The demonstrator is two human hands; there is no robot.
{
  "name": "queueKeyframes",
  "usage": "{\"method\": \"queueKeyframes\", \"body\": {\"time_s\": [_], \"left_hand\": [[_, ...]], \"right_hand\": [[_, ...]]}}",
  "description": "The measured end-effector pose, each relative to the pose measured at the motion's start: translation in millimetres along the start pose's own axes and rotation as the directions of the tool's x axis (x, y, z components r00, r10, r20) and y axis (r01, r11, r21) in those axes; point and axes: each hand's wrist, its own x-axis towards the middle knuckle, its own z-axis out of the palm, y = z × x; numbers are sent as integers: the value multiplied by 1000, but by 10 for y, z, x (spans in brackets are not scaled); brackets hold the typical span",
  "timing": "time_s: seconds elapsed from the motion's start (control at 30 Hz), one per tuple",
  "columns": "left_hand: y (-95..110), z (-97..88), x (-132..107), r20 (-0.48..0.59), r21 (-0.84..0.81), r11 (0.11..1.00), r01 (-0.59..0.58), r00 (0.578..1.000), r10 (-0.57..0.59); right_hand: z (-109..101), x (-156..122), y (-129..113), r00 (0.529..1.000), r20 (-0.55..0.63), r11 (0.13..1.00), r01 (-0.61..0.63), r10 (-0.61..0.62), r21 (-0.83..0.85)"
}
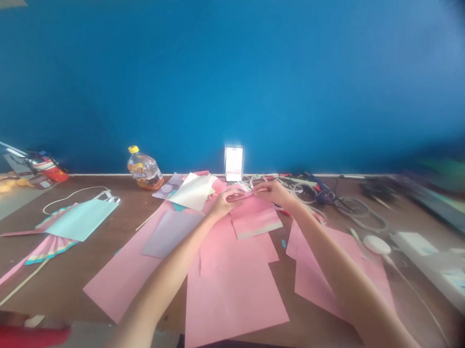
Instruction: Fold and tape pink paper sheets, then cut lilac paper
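Observation:
Both my arms reach forward over the brown table [69,269]. My left hand [222,201] and my right hand [275,192] meet at the far middle, fingers closed in a pinch on the top edge of a pink paper sheet [255,219] that fades to pale at its lower edge. The edge between the hands looks folded into a narrow strip. Larger pink sheets [229,289] lie flat under my forearms, and a lilac sheet [170,234] lies to the left of them.
A plastic bottle [144,172] lies by the blue wall. A face mask [80,218] rests on a folded paper fan [50,247] at left. Cables and tools [333,198] crowd the right back, near a white power strip [439,270]. White paper [194,191] lies behind the hands.

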Motion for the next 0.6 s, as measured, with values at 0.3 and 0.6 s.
{"method": "queueKeyframes", "body": {"time_s": [0.3,0.6], "left_hand": [[-21,31,-6,29,44,998,-42,999,41],[-122,-10,29,35,109,994,-3,999,-1]], "right_hand": [[103,-59,-196,998,59,999,-20,23,-47],[63,-39,-49,998,60,999,-2,5,-54]]}}
